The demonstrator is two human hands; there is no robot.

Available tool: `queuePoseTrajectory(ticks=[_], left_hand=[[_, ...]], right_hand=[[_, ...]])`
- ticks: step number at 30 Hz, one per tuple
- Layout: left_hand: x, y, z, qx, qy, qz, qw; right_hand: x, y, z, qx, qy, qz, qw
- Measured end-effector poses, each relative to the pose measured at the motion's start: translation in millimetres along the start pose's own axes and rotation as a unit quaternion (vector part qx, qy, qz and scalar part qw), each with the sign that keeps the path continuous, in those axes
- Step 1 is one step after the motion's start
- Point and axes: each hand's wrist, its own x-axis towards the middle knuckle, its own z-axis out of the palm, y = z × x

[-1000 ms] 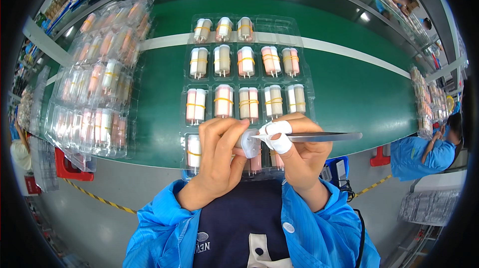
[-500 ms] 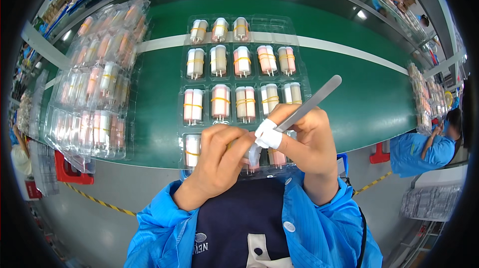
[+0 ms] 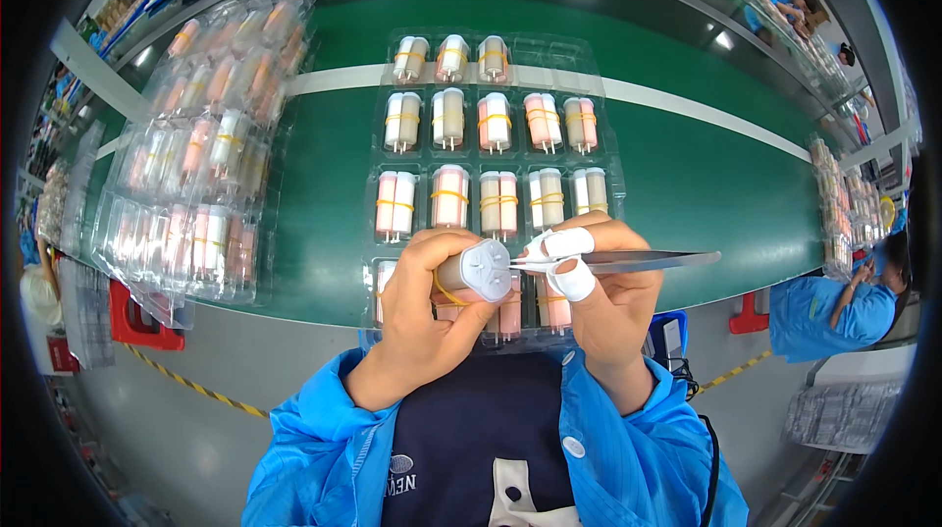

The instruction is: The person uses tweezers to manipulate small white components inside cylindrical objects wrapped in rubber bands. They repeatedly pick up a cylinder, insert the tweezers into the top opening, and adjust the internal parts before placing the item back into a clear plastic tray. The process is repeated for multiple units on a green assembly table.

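Left of the clear tray (image 3: 564, 54), packed trays (image 3: 182, 195) sit on the green tabletop (image 3: 706, 174). Over the clear tray's near part, the left hand (image 3: 427, 321) grips a tube bundle (image 3: 451, 277) with its pale cap (image 3: 487, 270) showing, and beside it the right hand (image 3: 618, 301), with white wraps (image 3: 572, 282) on it, pinches silver tweezers (image 3: 653, 260), tips right by the cap. Right of the clear tray, lower down, is a blue bin (image 3: 682, 328).

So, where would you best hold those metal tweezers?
I'd pinch the tweezers along their length just behind the slender tips, coming from the right, much as the right hand does: the tips point left toward the banded bundle, while the broad back end stretches rightward.
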Motion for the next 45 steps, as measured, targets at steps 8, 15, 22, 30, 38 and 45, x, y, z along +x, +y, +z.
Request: queuePoseTrajectory(ticks=[8,15,22,30,38,45], left_hand=[[9.5,3.0,-7.5,0.107,-0.053,0.088,0.989],[9.6,1.4,-6.5,0.116,-0.053,0.094,0.987],[10.0,2.0,-6.4,0.116,-0.046,0.096,0.988],[7.8,-2.5,-6.8,0.098,-0.049,0.089,0.990],[7.5,-3.7,-6.1,0.080,-0.049,0.085,0.992],[8.4,-1.1,-7.8,0.102,-0.054,0.096,0.989]], right_hand=[[2.3,-2.5,2.8,-0.046,-0.002,-0.003,0.999],[4.9,0.7,-0.3,-0.094,-0.015,-0.034,0.995],[4.9,0.9,1.0,-0.092,-0.012,-0.023,0.995],[5.7,-0.7,4.6,-0.065,-0.006,-0.020,0.998],[6.6,-5.5,4.9,-0.108,-0.024,-0.026,0.994],[10.6,-16.5,2.2,-0.185,-0.065,-0.012,0.981]])
